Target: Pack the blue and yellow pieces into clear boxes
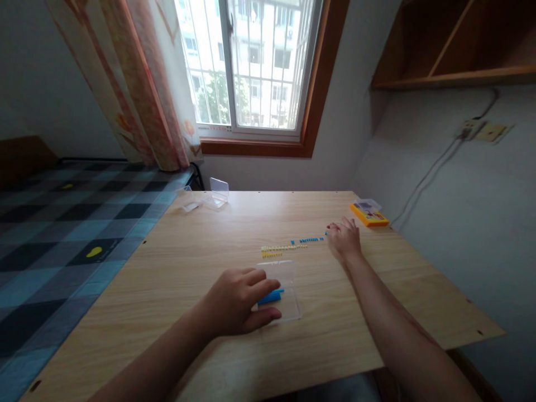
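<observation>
My left hand [247, 298] rests over a shallow clear plastic box [296, 304], thumb and index finger apart. Between them lie blue sticks [270, 298] inside the box, partly covered by the fingers. Farther off to the right, my right hand [344, 237] is low over the table with its fingers drawn together at a small blue piece [326, 233]; its fingertips are partly hidden. That piece lies at the right end of a row of tiny blue pieces [309, 240]. Nearer are a row of pale cream pieces [282, 248] and a short row of yellow pieces [272, 255].
A yellow box with a clear lid [370, 214] sits at the table's right edge. Two clear open cases [218, 194] stand at the far left. The wooden table [176, 279] adjoins a checked bed [92, 212] and a wall with a cable [427, 178].
</observation>
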Available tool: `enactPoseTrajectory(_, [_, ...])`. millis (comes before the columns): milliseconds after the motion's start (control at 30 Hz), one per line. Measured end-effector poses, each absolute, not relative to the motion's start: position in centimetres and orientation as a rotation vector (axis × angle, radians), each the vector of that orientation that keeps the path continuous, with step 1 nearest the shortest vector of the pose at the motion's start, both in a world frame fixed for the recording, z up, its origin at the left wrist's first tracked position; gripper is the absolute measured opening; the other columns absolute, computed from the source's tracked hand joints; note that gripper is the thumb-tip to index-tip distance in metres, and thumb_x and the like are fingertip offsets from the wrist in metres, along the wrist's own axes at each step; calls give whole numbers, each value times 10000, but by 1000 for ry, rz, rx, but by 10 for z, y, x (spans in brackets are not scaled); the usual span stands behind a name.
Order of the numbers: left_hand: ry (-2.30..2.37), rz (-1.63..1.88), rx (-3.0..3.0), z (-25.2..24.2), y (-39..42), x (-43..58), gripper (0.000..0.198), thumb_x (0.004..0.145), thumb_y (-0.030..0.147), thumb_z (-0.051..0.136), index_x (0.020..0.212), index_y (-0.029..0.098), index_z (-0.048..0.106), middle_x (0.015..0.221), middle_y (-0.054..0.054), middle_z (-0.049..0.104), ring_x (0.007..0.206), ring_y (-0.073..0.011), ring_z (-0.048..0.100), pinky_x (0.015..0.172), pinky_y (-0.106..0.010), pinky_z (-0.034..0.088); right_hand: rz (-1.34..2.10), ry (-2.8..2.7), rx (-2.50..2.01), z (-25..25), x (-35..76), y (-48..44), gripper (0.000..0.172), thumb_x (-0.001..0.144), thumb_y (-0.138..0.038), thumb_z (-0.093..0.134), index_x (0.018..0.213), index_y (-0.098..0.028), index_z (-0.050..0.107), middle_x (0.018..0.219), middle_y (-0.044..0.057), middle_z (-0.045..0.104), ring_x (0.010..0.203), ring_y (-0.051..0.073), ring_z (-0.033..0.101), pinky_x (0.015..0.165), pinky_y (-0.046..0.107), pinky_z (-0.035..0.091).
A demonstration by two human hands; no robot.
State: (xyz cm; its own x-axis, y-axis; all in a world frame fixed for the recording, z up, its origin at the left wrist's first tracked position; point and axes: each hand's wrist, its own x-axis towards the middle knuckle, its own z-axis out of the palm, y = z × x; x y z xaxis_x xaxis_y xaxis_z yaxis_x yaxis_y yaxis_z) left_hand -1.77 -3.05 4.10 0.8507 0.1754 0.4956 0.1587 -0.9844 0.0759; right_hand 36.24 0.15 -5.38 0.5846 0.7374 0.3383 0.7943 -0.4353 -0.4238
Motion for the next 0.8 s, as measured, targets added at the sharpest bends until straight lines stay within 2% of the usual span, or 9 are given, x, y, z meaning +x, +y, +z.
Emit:
enactPoseTrajectory(167, [321,1076,2920,42,-23,-22,337,1043,468,456,1122,187,625,854,-53,687,659,-165,630,569,-275,471,-145,-1226,-2252,-59,359,1,297,889,-416,616,992,-216,809,1511,138,544,1472,382,355,1181,612,284])
enactPoseTrajectory(433, [290,1047,2884,44,-28,-19,340,1025,473,482,1095,187,653,823,-57,667,692,-182,624,616,-297,491,-103,-1252,-2275,-52,358,-4,230,839,-318,641,937,-218,823,1491,124,567,1460,393,360,1179,587,285])
enactPoseTrajectory(533, [291,959,2922,45,-29,-19,367,1026,492,474,1021,185,674,801,-48,663,656,-173,605,577,-296,455,-54,-1264,-2301,-44,359,-7,217,815,-284,653,911,-203,831,1450,139,605,1405,371,438,1170,517,322])
enactPoseTrajectory(600, [280,888,2965,45,-30,-19,384,1027,503,469,957,193,684,762,-34,651,619,-167,581,544,-300,417,3,-1278,-2319,-39,363,-11,207,796,-285,670,897,-212,835,1328,131,689,1285,325,556,1116,435,394])
enactPoseTrajectory(667, [260,833,3001,46,-31,-19,406,1030,513,461,907,199,688,715,-21,631,587,-164,557,524,-306,386,70,-1270,-2348,-34,368,-16,199,778,-307,691,885,-228,838,1121,110,770,1129,294,645,1018,390,459])
enactPoseTrajectory(733, [246,790,3025,47,-34,-19,434,1035,526,445,882,201,689,688,-16,618,568,-162,540,511,-311,363,132,-1239,-2380,-30,374,-20,189,758,-322,710,865,-232,838,938,91,791,1000,286,684,926,379,489])
enactPoseTrajectory(800, [256,723,3042,48,-36,-19,452,1035,543,437,883,202,692,695,-18,622,569,-164,542,506,-314,354,191,-1222,-2386,-26,379,-24,174,741,-306,718,840,-218,831,849,84,787,902,269,700,850,357,495])
